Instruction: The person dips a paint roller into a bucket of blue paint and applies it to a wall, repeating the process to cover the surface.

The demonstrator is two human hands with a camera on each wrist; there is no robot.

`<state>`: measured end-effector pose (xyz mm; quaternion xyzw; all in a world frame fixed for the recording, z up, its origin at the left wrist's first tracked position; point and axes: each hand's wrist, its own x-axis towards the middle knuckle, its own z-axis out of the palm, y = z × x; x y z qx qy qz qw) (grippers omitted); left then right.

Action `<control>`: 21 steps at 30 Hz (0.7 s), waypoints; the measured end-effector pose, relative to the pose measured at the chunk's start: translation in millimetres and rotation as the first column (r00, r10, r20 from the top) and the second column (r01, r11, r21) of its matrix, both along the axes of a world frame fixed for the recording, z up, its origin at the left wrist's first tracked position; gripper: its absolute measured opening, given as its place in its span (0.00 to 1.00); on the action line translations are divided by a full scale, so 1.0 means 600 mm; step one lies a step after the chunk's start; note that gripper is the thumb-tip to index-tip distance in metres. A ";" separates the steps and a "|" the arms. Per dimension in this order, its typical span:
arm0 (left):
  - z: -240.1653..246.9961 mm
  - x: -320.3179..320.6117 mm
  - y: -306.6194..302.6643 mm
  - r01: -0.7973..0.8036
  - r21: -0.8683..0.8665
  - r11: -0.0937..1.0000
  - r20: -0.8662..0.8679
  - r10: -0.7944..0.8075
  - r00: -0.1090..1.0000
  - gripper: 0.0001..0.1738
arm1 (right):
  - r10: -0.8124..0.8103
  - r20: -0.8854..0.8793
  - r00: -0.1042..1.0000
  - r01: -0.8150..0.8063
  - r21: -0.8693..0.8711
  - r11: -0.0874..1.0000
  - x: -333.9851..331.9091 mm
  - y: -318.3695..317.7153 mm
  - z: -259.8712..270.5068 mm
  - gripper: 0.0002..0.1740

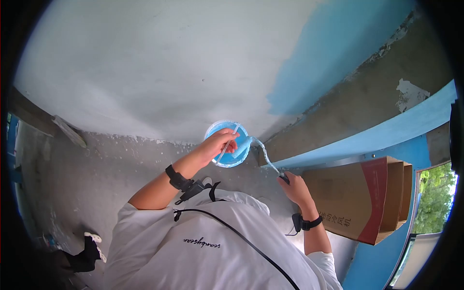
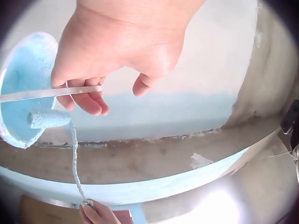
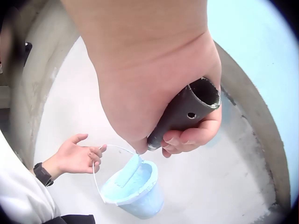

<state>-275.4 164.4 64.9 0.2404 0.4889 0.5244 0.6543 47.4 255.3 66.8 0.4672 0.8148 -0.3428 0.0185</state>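
Observation:
My left hand [image 1: 215, 146] hooks its curled fingers round the pale bail handle [image 2: 35, 94] of a light blue paint bucket [image 3: 147, 205]. The thumb stands apart from the handle in the left wrist view. Blue paint coats the inside of the bucket. A paint roller [image 1: 242, 147] lies with its blue-coated sleeve over the bucket's mouth, overlapping the far rim in the right wrist view. Its bent, paint-crusted rod [image 2: 75, 161] runs to a black, hollow-ended grip [image 3: 175, 119]. My right hand [image 1: 296, 189] wraps round that grip, off to the right of the bucket.
Ahead is a whitish wall [image 1: 145, 63] with a blue painted patch [image 1: 319, 63]. A bare grey band and a blue ledge [image 1: 367, 133] run along the right. An open cardboard box [image 1: 343, 198] stands beside my right arm. A board [image 1: 70, 130] leans at the left.

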 end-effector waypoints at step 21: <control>0.025 0.127 -0.067 -0.157 0.059 0.986 -0.176 0.165 0.971 0.18 | 0.488 0.196 0.851 -0.526 0.301 0.796 -0.106 -0.022 -0.022 0.12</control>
